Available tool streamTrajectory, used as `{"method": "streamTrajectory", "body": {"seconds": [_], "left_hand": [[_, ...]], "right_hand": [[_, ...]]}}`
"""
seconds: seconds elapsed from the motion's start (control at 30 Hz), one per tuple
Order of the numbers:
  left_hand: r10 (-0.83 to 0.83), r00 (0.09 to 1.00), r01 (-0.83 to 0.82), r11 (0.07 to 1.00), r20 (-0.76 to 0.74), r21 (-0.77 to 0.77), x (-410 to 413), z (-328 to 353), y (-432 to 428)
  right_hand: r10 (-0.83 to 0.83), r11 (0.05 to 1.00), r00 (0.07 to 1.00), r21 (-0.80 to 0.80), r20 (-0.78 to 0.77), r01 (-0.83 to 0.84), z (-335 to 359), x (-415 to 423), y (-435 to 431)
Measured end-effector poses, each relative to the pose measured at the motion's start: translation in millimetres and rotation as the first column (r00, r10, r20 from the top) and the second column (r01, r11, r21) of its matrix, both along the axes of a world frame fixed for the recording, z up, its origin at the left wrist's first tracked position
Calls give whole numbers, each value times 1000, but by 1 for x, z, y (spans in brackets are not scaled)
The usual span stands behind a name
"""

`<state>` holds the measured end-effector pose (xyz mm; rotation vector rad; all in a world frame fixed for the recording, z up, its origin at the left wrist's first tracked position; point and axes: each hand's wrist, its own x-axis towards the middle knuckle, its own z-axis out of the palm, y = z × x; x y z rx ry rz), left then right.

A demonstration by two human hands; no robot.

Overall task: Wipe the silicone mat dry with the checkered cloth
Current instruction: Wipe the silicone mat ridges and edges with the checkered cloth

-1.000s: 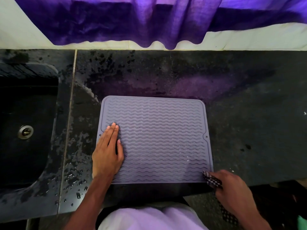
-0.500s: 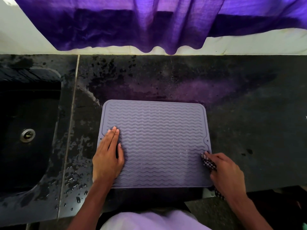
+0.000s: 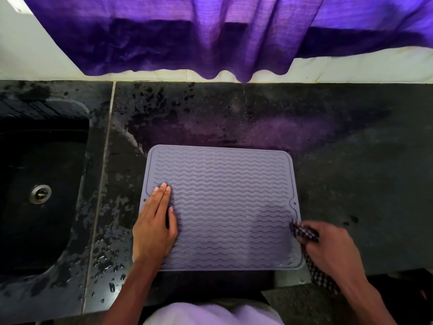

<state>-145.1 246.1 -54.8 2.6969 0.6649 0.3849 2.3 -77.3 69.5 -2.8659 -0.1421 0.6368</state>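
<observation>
1 silicone mat (image 3: 229,207) | 1 checkered cloth (image 3: 304,232) (right hand (image 3: 332,249) grips) | left hand (image 3: 153,228) flat

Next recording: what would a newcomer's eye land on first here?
The grey wavy mat lies centred on the counter, with the left hand flat on its left part and the right hand gripping the checkered cloth at its right edge. A purple curtain hangs across the back, and water drops speckle the counter beside the dark sink at left.
</observation>
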Motion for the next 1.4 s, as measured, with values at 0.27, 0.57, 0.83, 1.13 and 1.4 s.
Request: {"method": "streamTrajectory", "body": {"seconds": [0.27,0.57,0.83,1.13,1.4], "left_hand": [[-5,1000,5,1000,-11,-3,0,0,1],[-3,1000,3,1000,8,-6,0,0,0],[-7,1000,7,1000,10,-9,-1,-2,0],[3,1000,-3,1000,17,-16,-1,-1,1],[-11,999,14,998,47,-61,0,2,4]], "right_hand": [[172,978,972,-143,163,-149,-18,7,29],[30,990,1000,-137,5,-29,-15,-51,-8],[14,999,983,-37,-180,-21,17,-1,-9],[116,988,981,-121,153,-97,-18,-9,23],[-116,984,986,-146,-120,98,-4,-73,9]]}}
